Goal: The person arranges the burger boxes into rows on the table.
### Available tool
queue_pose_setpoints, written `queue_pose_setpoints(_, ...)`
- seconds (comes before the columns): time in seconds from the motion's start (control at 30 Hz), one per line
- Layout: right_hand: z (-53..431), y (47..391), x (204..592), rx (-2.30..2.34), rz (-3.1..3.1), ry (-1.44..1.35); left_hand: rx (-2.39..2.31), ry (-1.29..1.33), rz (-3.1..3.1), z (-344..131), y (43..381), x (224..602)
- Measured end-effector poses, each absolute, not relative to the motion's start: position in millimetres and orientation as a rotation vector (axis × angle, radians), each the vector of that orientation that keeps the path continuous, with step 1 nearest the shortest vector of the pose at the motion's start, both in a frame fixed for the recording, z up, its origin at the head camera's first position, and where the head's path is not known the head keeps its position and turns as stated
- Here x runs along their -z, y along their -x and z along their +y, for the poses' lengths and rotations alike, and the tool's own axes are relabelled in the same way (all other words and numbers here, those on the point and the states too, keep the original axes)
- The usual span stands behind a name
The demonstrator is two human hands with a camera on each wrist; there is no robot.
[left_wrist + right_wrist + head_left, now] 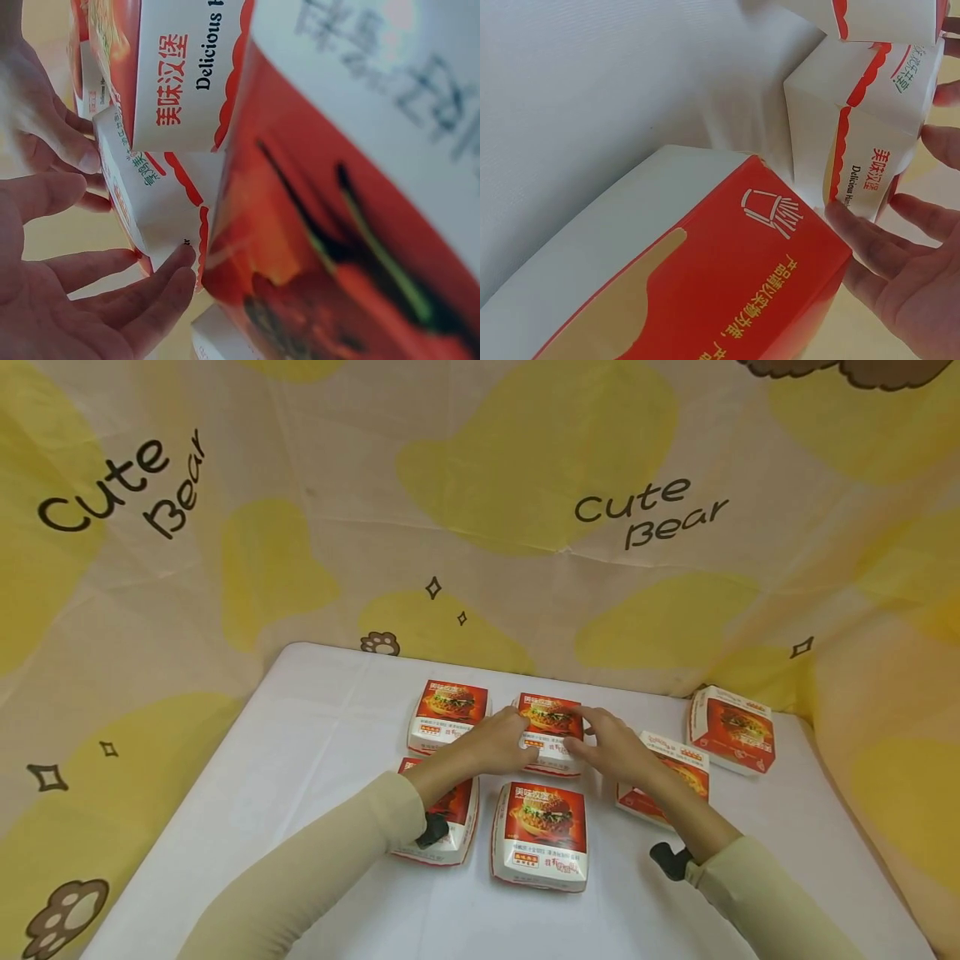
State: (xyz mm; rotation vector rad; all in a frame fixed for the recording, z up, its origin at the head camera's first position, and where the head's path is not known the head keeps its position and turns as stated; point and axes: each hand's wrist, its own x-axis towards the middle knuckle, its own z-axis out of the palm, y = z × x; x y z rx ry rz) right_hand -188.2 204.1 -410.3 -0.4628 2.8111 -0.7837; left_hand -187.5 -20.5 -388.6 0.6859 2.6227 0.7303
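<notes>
A hamburger box (551, 718), red and white with a burger picture, sits in the back row between my two hands. My left hand (498, 745) is at its left side; in the left wrist view, extended fingertips (176, 262) touch its white side wall. My right hand (615, 747) is at the opposite side, where the right wrist view shows fingers (855, 229) against the wall. Left of it stands another box (450, 706). In front are a box (543, 835) and one (461, 802) partly hidden by my left forearm.
On the right, an angled hamburger box (686, 764) lies partly under my right forearm. A further angled box (735, 727) stands near the back right corner of the white table (330, 727). A yellow-patterned cloth (495, 568) hangs behind the table.
</notes>
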Motion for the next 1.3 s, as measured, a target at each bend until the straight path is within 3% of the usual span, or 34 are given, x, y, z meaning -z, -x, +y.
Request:
queue_pose_setpoints(0.33,213.2,180.8,398.4,0.778,2.84,0.414,-0.775,-0.652,2.68,-20.7,186.8,386.3)
queue_pose_setpoints(0.7,275.5,167.4,378.6,0.756,2.86,0.255,-0.981,-0.831,2.78,1.5,170.5,384.8)
queue_pose_setpoints(1.0,326.0,152.0,390.0,0.601,2.889,0.142,-0.918,-0.968,2.685,29.5,152.0,385.1)
queue_pose_setpoints(1.3,339.9,133.5,400.2,0.62,2.862,0.135,-0.767,-1.029,2.588,51.4,137.6,393.3)
